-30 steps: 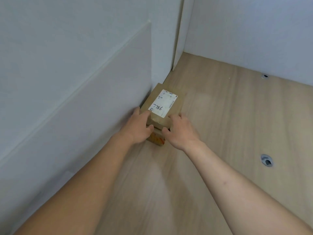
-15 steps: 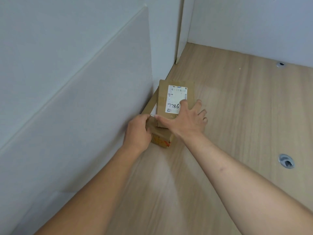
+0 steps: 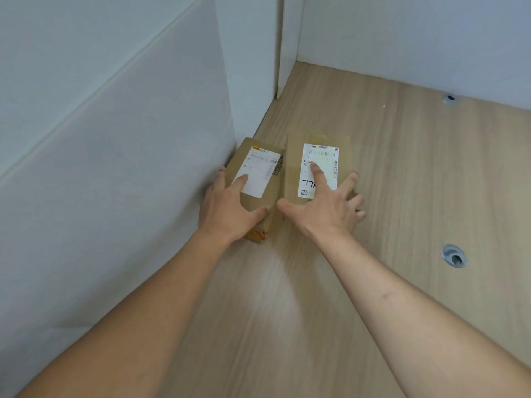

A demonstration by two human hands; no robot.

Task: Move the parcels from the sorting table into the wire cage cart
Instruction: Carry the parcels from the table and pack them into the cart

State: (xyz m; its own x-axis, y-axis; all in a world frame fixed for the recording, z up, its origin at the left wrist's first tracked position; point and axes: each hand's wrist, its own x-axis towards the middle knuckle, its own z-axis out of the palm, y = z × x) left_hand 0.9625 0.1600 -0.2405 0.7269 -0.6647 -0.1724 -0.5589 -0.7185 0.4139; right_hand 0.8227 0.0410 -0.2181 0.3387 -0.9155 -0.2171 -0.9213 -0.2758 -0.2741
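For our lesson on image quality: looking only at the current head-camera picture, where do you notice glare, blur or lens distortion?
Head view: a pale patch of glare lies on the wooden surface between the forearms; small print on both parcel labels is too soft to read, only handwritten digits show; the wall panel's seam bows slightly, suggesting wide-angle distortion; lighting is soft, shadows faint.

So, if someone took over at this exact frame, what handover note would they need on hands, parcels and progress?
Left hand: spread on the left parcel, which sits against the white side panel, thumb wrapped round its near end.
Right hand: fingers spread flat on the right parcel, forefinger on its label.
Both parcels lie flat, side by side on the wooden surface, near the corner.
Done: nothing visibly moved on; no wire cage cart in view.
Left: grip and lift both parcels and carry them to the cart.
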